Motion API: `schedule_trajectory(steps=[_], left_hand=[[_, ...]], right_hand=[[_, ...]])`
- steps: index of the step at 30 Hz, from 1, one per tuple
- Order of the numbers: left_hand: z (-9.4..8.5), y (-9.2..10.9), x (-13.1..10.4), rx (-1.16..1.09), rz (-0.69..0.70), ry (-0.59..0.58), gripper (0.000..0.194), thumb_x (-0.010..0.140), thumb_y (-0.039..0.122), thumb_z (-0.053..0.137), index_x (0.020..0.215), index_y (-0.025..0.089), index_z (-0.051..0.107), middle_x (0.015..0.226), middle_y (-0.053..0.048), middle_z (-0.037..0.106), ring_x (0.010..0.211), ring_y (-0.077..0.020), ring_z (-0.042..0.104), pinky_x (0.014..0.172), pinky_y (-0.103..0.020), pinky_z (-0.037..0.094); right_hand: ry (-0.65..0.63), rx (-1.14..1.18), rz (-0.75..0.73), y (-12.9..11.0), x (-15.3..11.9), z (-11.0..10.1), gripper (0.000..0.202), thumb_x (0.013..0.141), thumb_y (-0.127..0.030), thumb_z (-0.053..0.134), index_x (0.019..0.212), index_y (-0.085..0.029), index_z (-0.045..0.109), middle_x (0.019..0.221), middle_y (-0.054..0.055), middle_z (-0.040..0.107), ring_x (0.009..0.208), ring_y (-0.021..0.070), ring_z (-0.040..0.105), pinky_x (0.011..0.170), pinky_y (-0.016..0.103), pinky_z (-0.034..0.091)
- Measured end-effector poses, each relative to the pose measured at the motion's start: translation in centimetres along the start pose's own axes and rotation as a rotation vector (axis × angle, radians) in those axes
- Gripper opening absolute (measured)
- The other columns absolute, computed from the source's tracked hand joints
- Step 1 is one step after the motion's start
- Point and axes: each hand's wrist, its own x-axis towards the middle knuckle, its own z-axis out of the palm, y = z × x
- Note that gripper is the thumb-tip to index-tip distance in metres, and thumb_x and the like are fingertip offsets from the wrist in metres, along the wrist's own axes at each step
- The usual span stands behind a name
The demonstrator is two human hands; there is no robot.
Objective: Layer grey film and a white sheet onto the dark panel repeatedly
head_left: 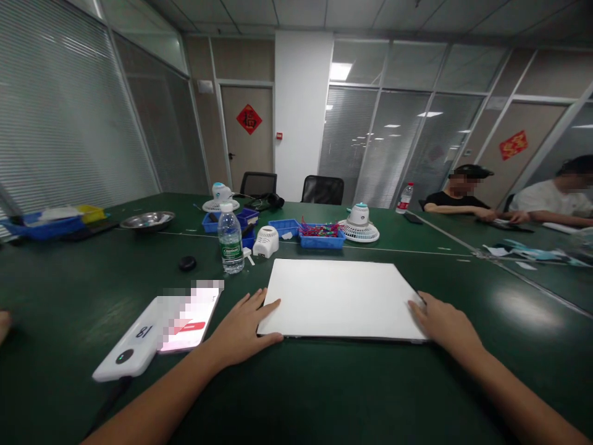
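A flat white rectangular panel point(340, 300), thin and dark along its underside, lies on the green table in front of me. My left hand point(245, 324) holds its left side, with the index finger over the top surface and the thumb along the near edge. At the right edge, my right hand point(440, 321) grips the panel with the thumb on top and the other fingers partly hidden along the side. Left of my left hand are a lit phone point(197, 318) and a white power bank point(132, 343) with a dark cable.
Beyond the panel stand a water bottle point(230, 241), a white plastic housing point(266, 241), a blue tray point(322, 238) of coloured wires and a white fan point(359, 224). A round black object point(188, 263) lies left. Two people sit at the far right; another person's fingers show at the left edge.
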Motion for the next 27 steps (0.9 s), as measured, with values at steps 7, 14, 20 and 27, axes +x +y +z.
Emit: schedule_trajectory(steps=[7, 14, 20, 27], left_hand=[[0.2, 0.5, 1.0, 0.006, -0.006, -0.005, 0.081, 0.088, 0.075, 0.054, 0.154, 0.031, 0.038, 0.165, -0.011, 0.025, 0.152, -0.0359, 0.025, 0.121, -0.06, 0.026], [0.0, 0.8, 0.9, 0.019, -0.013, 0.019, 0.077, 0.091, 0.069, 0.055, 0.154, 0.029, 0.037, 0.163, -0.012, 0.031, 0.149, -0.0386, 0.032, 0.115, -0.062, 0.036], [0.0, 1.1, 0.3, 0.128, 0.061, 0.103, 0.086, 0.084, 0.067, 0.066, 0.154, 0.024, 0.039, 0.163, -0.018, 0.029, 0.145, -0.0425, 0.037, 0.11, -0.06, 0.043], [-1.3, 3.2, -0.6, 0.439, 0.755, 0.64, 0.044, 0.094, 0.015, 0.062, 0.138, 0.021, 0.059, 0.144, -0.015, 0.057, 0.137, -0.0321, 0.051, 0.109, -0.05, 0.049]], right_hand=[[-0.055, 0.531, 0.188, 4.2, 2.4, -0.3, 0.046, 0.084, -0.037, 0.064, 0.125, -0.015, 0.068, 0.118, 0.014, 0.073, 0.113, 0.031, 0.067, 0.105, 0.044, 0.049], [-0.008, 1.1, 0.319, 5.5, 1.9, -3.6, 0.051, 0.078, -0.016, 0.066, 0.128, -0.018, 0.061, 0.127, 0.012, 0.07, 0.1, 0.0218, 0.072, 0.076, 0.028, 0.061], [0.01, 1.226, 0.445, 4.0, 0.4, -6.0, 0.06, 0.07, -0.012, 0.071, 0.13, -0.017, 0.064, 0.136, 0.017, 0.063, 0.085, 0.02, 0.073, 0.051, 0.021, 0.053], [-0.096, 1.178, 0.48, 4.5, -7.7, -8.4, 0.059, 0.066, -0.014, 0.072, 0.124, -0.022, 0.068, 0.141, 0.01, 0.061, 0.098, 0.0233, 0.072, 0.064, 0.023, 0.059]])
